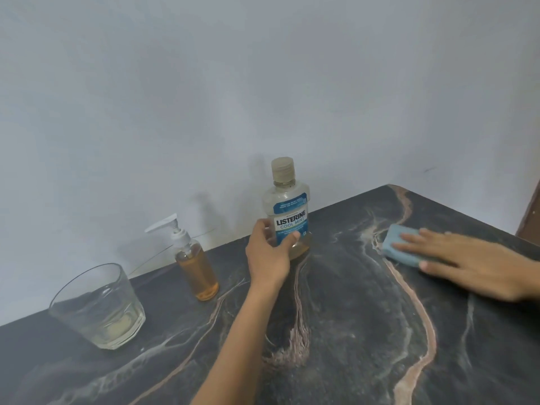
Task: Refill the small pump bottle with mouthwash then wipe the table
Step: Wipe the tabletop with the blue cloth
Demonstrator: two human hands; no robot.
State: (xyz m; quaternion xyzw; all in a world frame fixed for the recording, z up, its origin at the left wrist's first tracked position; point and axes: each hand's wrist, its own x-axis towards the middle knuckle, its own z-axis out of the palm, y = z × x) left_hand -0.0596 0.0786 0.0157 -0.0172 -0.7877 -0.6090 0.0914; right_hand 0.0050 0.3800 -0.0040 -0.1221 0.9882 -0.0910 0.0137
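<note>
With the pump bottle (196,261) filled at centre left, the left hand (270,252) grips the mouthwash (289,211); lift it clear so the flat right hand (467,258) sweeps the sponge (401,244) evenly across the table (350,331).

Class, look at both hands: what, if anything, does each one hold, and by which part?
The left hand grips the Listerine bottle round its lower body. The right hand holds nothing; it presses flat on the blue sponge.

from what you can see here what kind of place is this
Probably a home, on a dark marbled table against a plain wall: a mouthwash bottle, pump bottle and drinking glass suggest domestic use.
</note>
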